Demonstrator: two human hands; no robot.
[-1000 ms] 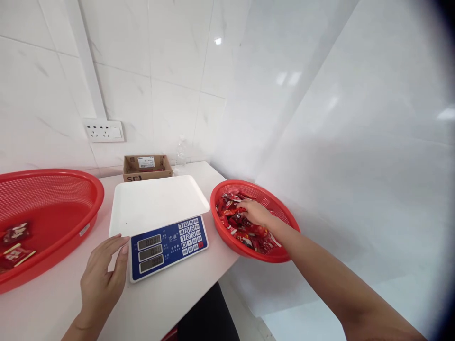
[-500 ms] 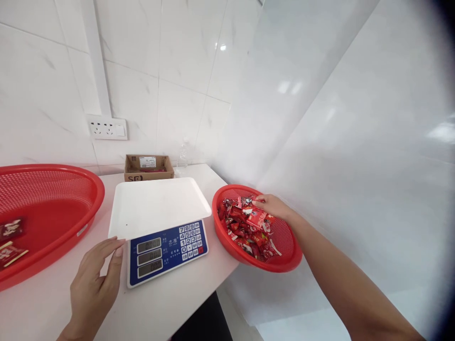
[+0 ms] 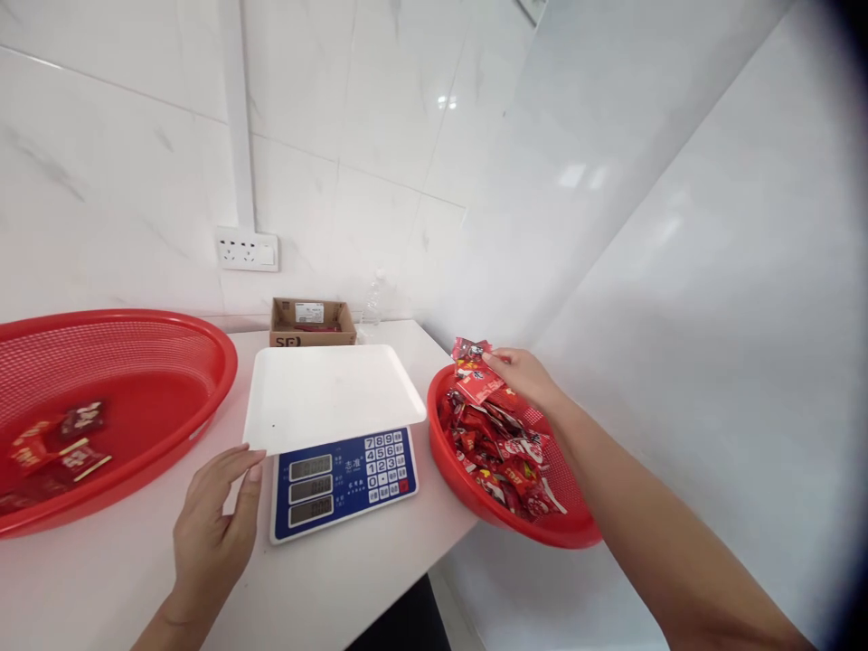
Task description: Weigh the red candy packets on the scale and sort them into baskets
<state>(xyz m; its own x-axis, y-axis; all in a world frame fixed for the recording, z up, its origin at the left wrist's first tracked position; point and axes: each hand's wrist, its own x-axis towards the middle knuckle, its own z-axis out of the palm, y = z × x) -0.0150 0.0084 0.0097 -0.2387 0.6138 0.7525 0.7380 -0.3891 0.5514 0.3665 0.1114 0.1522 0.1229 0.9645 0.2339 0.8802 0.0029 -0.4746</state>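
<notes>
My right hand [image 3: 525, 375] is closed on some red snack packets [image 3: 478, 362], holding them just above the far rim of the right red basket [image 3: 440, 448]. Many more small red wrapped packets [image 3: 498, 443] lie heaped in that basket. Beside the left corner of a digital scale [image 3: 343, 488] is my left hand [image 3: 217, 520], its fingers and thumb apart with nothing between them. Its fingertips are at the edge of the white weighing pan [image 3: 332, 398], which is bare; whether they touch it I cannot tell.
A larger red basket [image 3: 159, 425] at the left holds several packets [image 3: 81, 457]. Behind the scale, a cardboard box [image 3: 313, 324] and a clear plastic bottle [image 3: 372, 303] stand against the tiled wall. The white table [image 3: 231, 597] ends under the right basket.
My right hand has lifted packets from the heap up to the basket's far rim. My left hand stays beside the scale. The view has turned left, showing more of the left basket.
</notes>
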